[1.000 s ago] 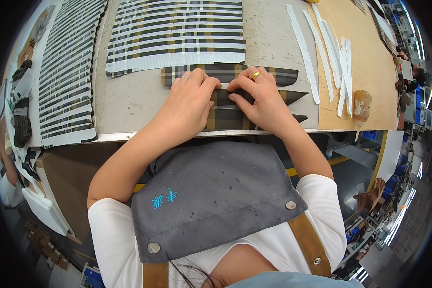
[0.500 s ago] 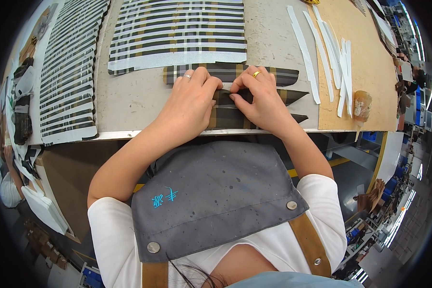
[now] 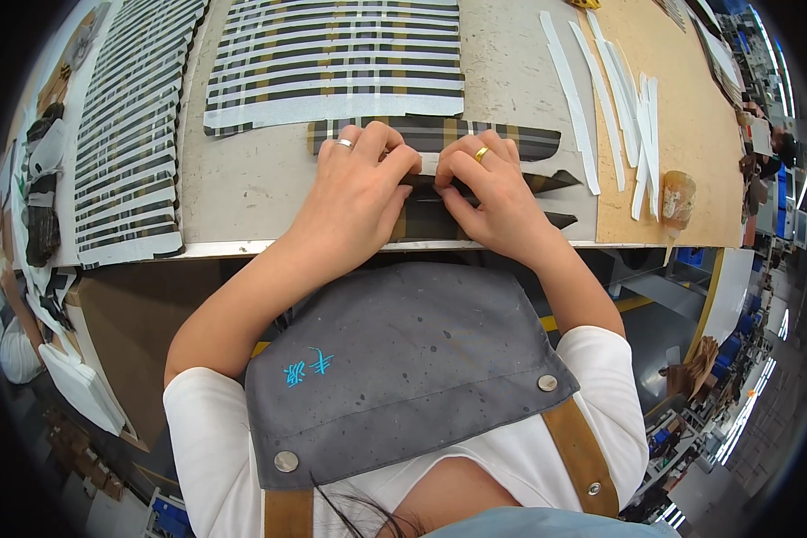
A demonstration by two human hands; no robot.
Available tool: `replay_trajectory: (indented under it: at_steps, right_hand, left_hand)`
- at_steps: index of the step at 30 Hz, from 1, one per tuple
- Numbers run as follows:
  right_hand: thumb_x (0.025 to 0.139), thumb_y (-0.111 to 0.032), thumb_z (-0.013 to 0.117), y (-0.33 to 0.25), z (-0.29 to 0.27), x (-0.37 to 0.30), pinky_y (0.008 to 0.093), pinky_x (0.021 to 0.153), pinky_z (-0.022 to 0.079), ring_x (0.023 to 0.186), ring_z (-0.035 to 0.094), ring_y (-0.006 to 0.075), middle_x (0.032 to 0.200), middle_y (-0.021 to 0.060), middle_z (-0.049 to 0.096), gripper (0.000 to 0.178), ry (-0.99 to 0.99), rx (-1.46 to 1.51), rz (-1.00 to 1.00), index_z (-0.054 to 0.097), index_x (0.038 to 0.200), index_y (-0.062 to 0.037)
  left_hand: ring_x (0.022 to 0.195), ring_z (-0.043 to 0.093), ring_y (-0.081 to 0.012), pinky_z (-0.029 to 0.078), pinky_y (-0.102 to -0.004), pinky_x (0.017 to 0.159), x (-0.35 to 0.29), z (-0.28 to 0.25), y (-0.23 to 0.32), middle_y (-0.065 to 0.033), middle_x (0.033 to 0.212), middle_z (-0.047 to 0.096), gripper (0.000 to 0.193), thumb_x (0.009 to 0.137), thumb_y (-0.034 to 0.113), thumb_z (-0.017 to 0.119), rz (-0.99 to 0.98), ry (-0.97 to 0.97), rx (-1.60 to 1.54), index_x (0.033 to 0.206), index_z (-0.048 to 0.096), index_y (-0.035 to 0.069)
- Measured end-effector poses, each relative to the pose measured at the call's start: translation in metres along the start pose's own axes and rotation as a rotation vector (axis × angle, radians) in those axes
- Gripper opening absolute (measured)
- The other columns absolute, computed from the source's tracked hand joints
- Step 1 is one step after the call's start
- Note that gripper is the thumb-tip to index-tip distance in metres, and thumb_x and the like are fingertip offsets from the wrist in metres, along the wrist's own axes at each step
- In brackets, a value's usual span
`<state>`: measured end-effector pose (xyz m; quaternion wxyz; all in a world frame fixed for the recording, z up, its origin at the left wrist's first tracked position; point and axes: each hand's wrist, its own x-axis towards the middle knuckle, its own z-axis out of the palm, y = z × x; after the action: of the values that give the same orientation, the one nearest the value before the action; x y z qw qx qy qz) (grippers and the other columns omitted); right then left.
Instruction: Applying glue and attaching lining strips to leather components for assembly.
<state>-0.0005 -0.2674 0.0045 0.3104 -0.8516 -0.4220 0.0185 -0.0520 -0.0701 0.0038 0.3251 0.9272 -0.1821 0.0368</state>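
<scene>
Both my hands pinch the edge of a dark plaid strip (image 3: 551, 182) near the front of the table. My left hand (image 3: 354, 193) has its thumb and fingertips closed on the strip. A short way to the right, my right hand (image 3: 495, 193) grips the same strip, thumb against bent fingers. Between the hands its edge looks turned up, partly hidden by my fingers. Just nearer lies another dark plaid strip (image 3: 432, 222), along the table edge. Beyond my fingertips a wider plaid strip (image 3: 536, 143) lies flat, partly covered by my hands.
Rows of plaid strips with white bands (image 3: 336, 76) lie at the back, and another column of them (image 3: 130, 161) on the left. Narrow white strips (image 3: 569, 99) are scattered to the right. A small yellowish bottle (image 3: 678, 199) with a pointed tip sits near the right front edge.
My hands have shifted very slightly right, and their fingers have curled further in. The strip between them shows less of its face now, its edge folded over more.
</scene>
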Motion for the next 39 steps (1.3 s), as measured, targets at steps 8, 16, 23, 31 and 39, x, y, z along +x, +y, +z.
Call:
replay_trajectory:
  at_steps: [8, 16, 23, 31, 39]
  right_hand:
    - [0.077, -0.004, 0.062, 0.004, 0.007, -0.002, 0.0349, 0.079, 0.036, 0.088, 0.051, 0.0218, 0.089, 0.0018, 0.055, 0.013, 0.041, -0.067, -0.024, 0.054, 0.084, -0.0099]
    - [0.072, -0.003, 0.064, 0.005, 0.007, -0.004, 0.0337, 0.081, 0.036, 0.086, 0.052, 0.0200, 0.087, 0.0006, 0.057, 0.018, 0.108, -0.137, -0.119, 0.055, 0.086, -0.0102]
    - [0.075, -0.003, 0.064, 0.007, 0.004, -0.004, 0.0338, 0.081, 0.037, 0.082, 0.055, 0.0183, 0.077, -0.0003, 0.056, 0.016, 0.087, -0.075, -0.102, 0.053, 0.086, -0.0094]
    - [0.079, -0.003, 0.062, 0.004, -0.008, -0.003, 0.0338, 0.080, 0.038, 0.076, 0.058, 0.0211, 0.079, 0.0037, 0.060, 0.016, 0.089, -0.007, -0.067, 0.055, 0.093, -0.0083]
    - [0.081, -0.004, 0.063, 0.019, -0.055, -0.018, 0.0334, 0.082, 0.039, 0.081, 0.059, 0.0230, 0.081, 0.0041, 0.062, 0.014, 0.015, -0.197, 0.027, 0.061, 0.095, -0.0084]
  left_hand:
    - [0.094, 0.048, -0.0258, 0.034, -0.0379, 0.080, -0.001, 0.006, -0.001, -0.0056, 0.103, 0.051, 0.025, 0.076, 0.004, 0.066, 0.052, 0.055, 0.105, 0.100, 0.058, 0.008]
    - [0.095, 0.048, -0.0253, 0.033, -0.0377, 0.082, 0.001, 0.006, 0.001, -0.0046, 0.103, 0.053, 0.028, 0.077, 0.003, 0.065, 0.063, 0.079, 0.091, 0.104, 0.057, 0.008]
    - [0.098, 0.050, -0.0238, 0.032, -0.0373, 0.084, 0.000, 0.002, 0.002, -0.0040, 0.105, 0.055, 0.029, 0.078, 0.004, 0.064, 0.089, 0.071, 0.051, 0.106, 0.057, 0.008]
    - [0.095, 0.050, -0.0234, 0.032, -0.0365, 0.084, 0.003, -0.001, 0.006, -0.0039, 0.101, 0.056, 0.021, 0.078, 0.005, 0.065, 0.107, 0.114, 0.042, 0.098, 0.058, 0.008]
    - [0.077, 0.051, -0.0215, 0.033, -0.0316, 0.080, 0.003, -0.030, 0.008, -0.0041, 0.078, 0.058, 0.008, 0.081, 0.005, 0.064, -0.007, 0.100, -0.098, 0.088, 0.060, 0.004]
